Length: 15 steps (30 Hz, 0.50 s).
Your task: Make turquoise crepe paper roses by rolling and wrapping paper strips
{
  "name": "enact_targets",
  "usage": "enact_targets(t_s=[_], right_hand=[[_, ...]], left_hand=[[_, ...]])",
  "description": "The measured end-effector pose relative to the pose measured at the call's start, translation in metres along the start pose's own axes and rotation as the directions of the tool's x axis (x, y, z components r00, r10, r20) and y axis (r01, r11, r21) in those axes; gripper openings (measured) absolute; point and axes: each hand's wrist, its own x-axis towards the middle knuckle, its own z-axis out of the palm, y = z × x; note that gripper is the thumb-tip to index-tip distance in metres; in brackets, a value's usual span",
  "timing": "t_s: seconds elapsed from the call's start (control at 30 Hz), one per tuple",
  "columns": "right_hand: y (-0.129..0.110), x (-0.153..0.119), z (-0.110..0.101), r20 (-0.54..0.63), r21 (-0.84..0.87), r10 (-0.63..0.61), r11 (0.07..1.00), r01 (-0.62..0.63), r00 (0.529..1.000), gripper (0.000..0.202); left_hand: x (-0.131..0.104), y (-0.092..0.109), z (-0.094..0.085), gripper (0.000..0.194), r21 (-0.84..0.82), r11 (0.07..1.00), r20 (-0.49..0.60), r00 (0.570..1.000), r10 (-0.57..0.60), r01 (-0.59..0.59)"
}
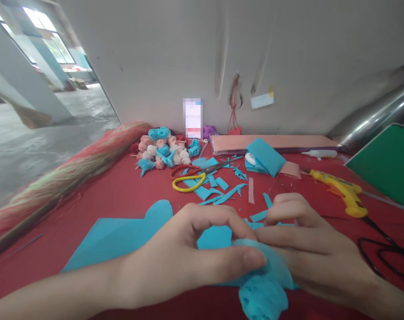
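Observation:
A blue crepe-paper flower hangs near the front edge of the red table, its ruffled head pointing down toward me. My left hand pinches its upper part between thumb and fingers. From the right, my right hand presses against the same flower, fingers bent and partly hidden behind the paper. Under and behind both hands lie flat blue paper sheets, one with a rounded end.
Scissors lie among blue scraps. Paper flowers are heaped at the back left. A yellow glue gun with a black cord sits right, near a green board. A phone stands against the wall.

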Motion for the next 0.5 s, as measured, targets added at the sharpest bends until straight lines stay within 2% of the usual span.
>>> enact_targets(t_s=[0.17, 0.27, 0.4, 0.5], right_hand=[[0.0005, 0.0011, -0.0008, -0.021, -0.023, -0.026, 0.999, 0.026, 0.999, 0.015], [-0.0002, -0.0003, -0.0003, -0.05, -0.021, -0.009, 1.0, 0.008, 0.999, 0.025], [-0.0013, 0.0021, -0.0023, -0.006, -0.062, -0.035, 0.998, 0.034, 0.999, 0.029], [-0.0002, 0.0015, -0.0025, 0.019, -0.036, -0.031, 0.999, 0.032, 0.999, 0.033]], left_hand=[[0.0008, 0.0017, 0.0012, 0.01, 0.027, 0.999, -0.009, 1.0, -0.022, 0.022], [0.0024, 0.0004, 0.0002, 0.013, 0.07, 0.997, -0.008, 1.0, -0.009, 0.01], [0.0049, -0.0028, -0.0017, 0.022, -0.034, 0.999, 0.024, 0.999, -0.034, 0.035], [0.0045, -0.0043, -0.0031, 0.019, -0.038, 0.998, 0.028, 0.998, -0.049, 0.05]])
